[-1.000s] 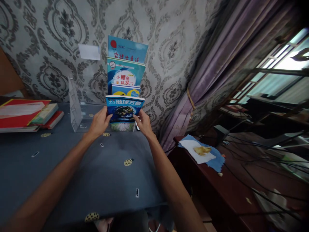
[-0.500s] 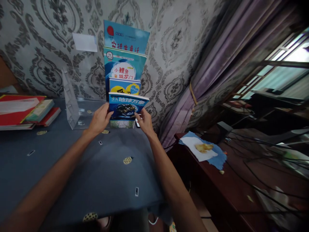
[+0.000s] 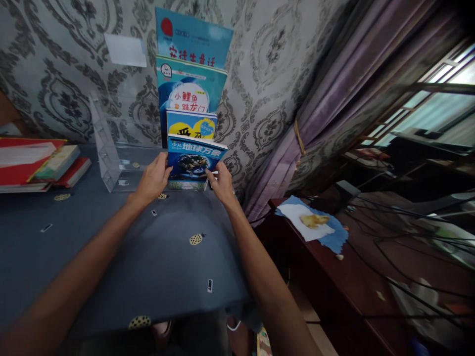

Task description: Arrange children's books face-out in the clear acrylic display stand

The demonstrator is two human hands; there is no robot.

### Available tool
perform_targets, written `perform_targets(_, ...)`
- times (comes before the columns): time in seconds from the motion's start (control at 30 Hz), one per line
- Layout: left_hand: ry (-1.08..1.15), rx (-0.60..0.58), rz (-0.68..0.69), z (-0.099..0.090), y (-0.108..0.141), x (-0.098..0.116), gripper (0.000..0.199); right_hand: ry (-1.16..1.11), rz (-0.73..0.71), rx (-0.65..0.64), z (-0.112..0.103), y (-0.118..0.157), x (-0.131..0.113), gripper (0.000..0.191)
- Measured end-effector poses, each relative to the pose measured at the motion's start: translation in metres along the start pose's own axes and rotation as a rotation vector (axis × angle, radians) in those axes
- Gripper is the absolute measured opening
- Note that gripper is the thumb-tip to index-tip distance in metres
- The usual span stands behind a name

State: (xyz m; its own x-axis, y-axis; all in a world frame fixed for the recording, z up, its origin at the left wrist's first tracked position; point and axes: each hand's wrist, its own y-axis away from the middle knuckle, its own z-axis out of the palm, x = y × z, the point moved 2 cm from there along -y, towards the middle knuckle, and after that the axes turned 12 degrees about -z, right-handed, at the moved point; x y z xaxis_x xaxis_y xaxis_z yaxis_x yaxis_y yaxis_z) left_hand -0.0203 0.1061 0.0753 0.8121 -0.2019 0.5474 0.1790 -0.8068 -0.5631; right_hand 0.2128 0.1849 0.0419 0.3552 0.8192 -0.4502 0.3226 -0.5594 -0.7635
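A blue magazine point(image 3: 195, 160) with a round dark picture and white title letters is upright between my two hands. My left hand point(image 3: 155, 174) grips its left edge, and my right hand point(image 3: 221, 182) pinches its right edge. Behind it, in stepped rows, stand a blue book with a yellow patch point(image 3: 191, 126), a teal book with a white circle point(image 3: 191, 96) and a taller blue book point(image 3: 195, 37). They rest in a clear tiered stand point(image 3: 106, 148), whose left side shows. A strip of green printed cover peeks out below the magazine.
Red and green books point(image 3: 33, 163) lie stacked on the left of the dark-blue tablecloth point(image 3: 156, 262). A patterned wall rises behind the stand. To the right hang a purple curtain point(image 3: 297, 113) and, lower, a brown desk point(image 3: 315, 267) with cables and a blue cloth point(image 3: 336, 242).
The magazine has sunk slightly against the books behind it, baring more of the yellow-patched cover. Both hands keep their hold on it. The whole view has shifted a little.
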Motion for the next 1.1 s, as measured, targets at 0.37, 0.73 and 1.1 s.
perform_targets(0.37,-0.094,-0.033,-0.121,0.007,0.002,-0.009,0.01,0.03,0.047,0.028,0.01,0.008,0.002,0.017)
perform_targets(0.73,-0.135,-0.084,-0.212,0.015,0.005,-0.022,0.01,0.077,0.058,0.035,0.017,0.011,-0.001,0.013)
perform_targets(1.1,-0.453,-0.186,-0.254,0.011,0.012,-0.005,0.029,0.182,0.129,0.065,0.023,0.018,-0.002,0.018)
